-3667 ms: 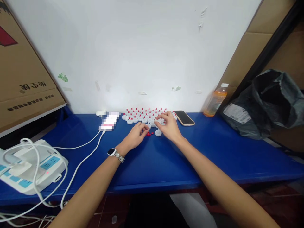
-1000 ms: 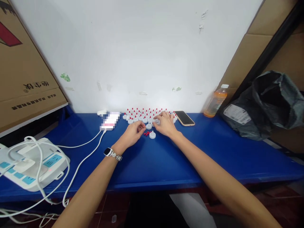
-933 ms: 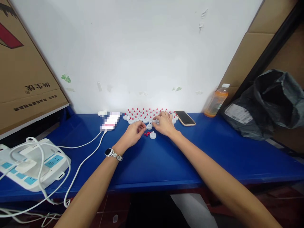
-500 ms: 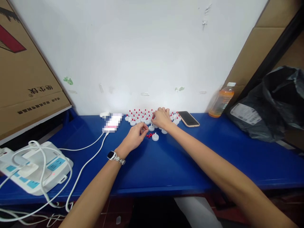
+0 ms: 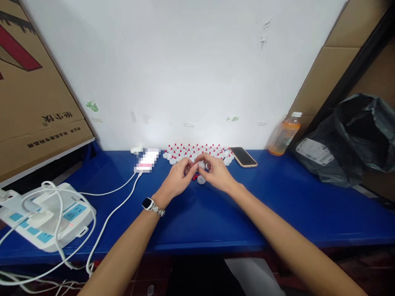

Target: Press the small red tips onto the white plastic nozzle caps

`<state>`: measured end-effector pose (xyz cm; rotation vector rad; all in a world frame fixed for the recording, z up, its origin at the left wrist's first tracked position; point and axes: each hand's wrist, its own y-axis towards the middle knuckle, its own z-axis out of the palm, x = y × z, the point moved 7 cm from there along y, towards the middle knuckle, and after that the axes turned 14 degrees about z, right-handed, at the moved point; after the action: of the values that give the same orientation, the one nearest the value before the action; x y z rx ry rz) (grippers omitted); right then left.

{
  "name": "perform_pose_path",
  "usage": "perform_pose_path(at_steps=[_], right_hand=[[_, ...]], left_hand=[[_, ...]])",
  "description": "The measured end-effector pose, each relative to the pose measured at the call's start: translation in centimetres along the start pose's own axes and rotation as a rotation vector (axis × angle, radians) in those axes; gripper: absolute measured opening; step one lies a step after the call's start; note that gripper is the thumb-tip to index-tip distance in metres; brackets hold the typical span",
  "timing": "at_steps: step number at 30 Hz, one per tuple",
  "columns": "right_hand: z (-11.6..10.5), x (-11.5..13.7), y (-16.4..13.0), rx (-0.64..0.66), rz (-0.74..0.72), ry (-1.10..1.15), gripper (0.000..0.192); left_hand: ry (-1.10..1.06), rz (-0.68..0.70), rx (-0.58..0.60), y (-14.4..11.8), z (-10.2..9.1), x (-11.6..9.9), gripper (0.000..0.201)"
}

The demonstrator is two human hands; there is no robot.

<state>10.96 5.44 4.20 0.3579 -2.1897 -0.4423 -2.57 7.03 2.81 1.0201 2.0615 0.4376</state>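
Observation:
My right hand (image 5: 217,172) grips a round white nozzle cap (image 5: 202,165) between thumb and fingers, just above the table. My left hand (image 5: 179,176) is closed in a pinch right beside it, fingertips meeting those of the right; whatever it pinches is hidden. Below the hands lie a few small red tips (image 5: 195,177) and a loose white cap (image 5: 201,180) without a red tip. Behind the hands stand many white caps with red tips (image 5: 184,153), packed in rows near the wall and partly covered by my fingers.
On the blue table (image 5: 197,222), a phone (image 5: 243,157) lies right of the caps, with an orange drink bottle (image 5: 285,133) and a black plastic bag (image 5: 333,144) farther right. To the left are a charging device (image 5: 148,160), white cables and a power strip (image 5: 49,218).
My right hand has come back from the rows of caps toward me and now holds a white cap. Both hands have met in the middle, and the view has shifted slightly.

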Motion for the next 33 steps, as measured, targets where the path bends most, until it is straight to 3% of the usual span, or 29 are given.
perform_pose_path(at_steps=[5,8,12,16,20,25,29,33], right_hand=[[1.1,0.4,-1.0,0.038,0.013,-0.024,0.019],[1.0,0.9,-1.1,0.021,-0.007,-0.017,0.017],[-0.5,0.8,-0.8,-0.062,-0.035,-0.039,0.013],[-3.9,-1.7,-0.6,-0.292,0.099,-0.085,0.005],[-4.7,-3.7,-0.8,-0.291,0.183,0.007,0.011],[-3.8,-4.6,-0.9,-0.227,0.225,-0.115,0.012],[-2.3,-5.5,-1.1,0.018,0.293,-0.028,0.010],[-1.0,-5.6,-1.6,0.125,0.310,-0.041,0.007]], left_hand=[[0.161,0.068,0.105,-0.3,0.8,-0.3,0.028],[0.222,0.107,0.091,-0.1,1.1,-1.1,0.028],[0.216,0.055,-0.058,0.4,0.2,-1.8,0.031],[0.192,-0.128,-0.328,-0.4,-3.0,-0.1,0.038],[0.140,-0.015,-0.095,0.1,-1.3,1.1,0.033],[0.158,0.053,0.146,0.4,2.1,2.1,0.024],[0.174,0.035,0.139,0.3,1.8,2.6,0.029],[0.183,0.051,0.073,0.2,0.8,2.6,0.026]])
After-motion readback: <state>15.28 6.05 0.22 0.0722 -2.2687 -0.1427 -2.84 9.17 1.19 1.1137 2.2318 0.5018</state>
